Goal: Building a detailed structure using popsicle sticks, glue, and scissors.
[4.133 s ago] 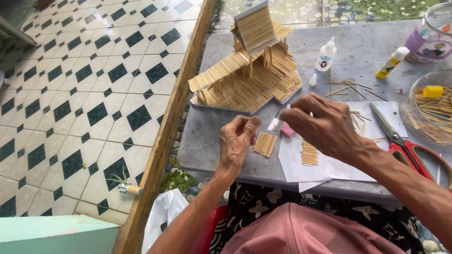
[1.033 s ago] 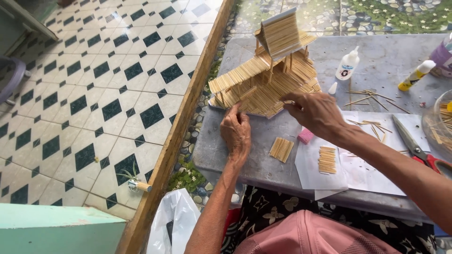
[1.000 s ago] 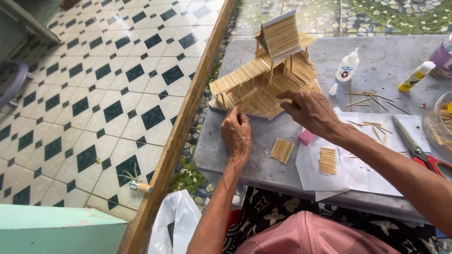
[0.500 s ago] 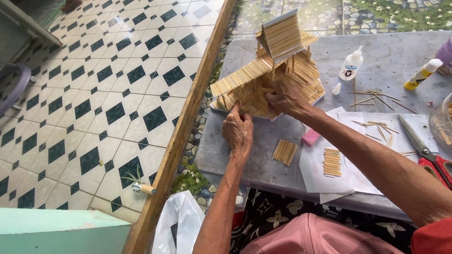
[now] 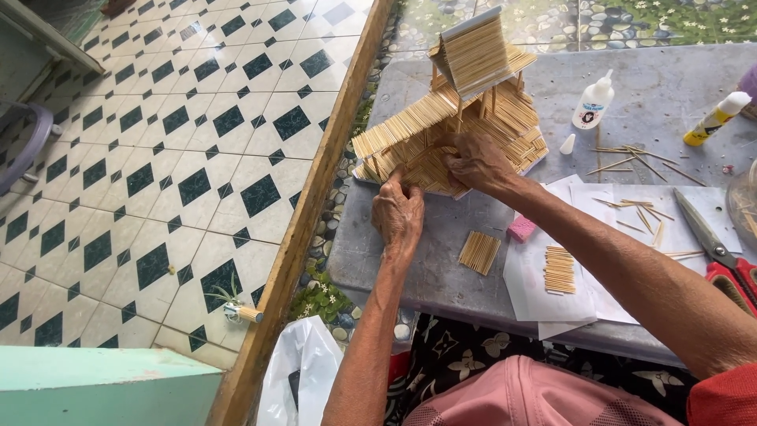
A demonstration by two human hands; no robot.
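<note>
Model house: stick-built house [image 5: 465, 118] on the far left part of the grey table [image 5: 441, 268], close to its left edge; long axis runs lower left to upper right, steep roof peak pointing up and away.
Left hand: left hand [image 5: 398, 213] at the house's near-left corner, fingertips curled onto the low sloping roof panel, pinching at the sticks; whether it holds a loose stick cannot be told.
Right hand: right hand [image 5: 477, 162] laid flat on the near roof, fingers pressing down, grasping nothing visible.
Near edge: two small stick panels [image 5: 479, 252] and [image 5: 559, 270], pink eraser [image 5: 521, 228] between the forearms.
Right side: glue bottle [image 5: 592, 99], loose sticks, red-handled scissors [image 5: 714, 252] crowd it.
Open room: bare grey surface beyond the glue bottle; tiled floor drops off left of the wooden beam [image 5: 315, 197].
</note>
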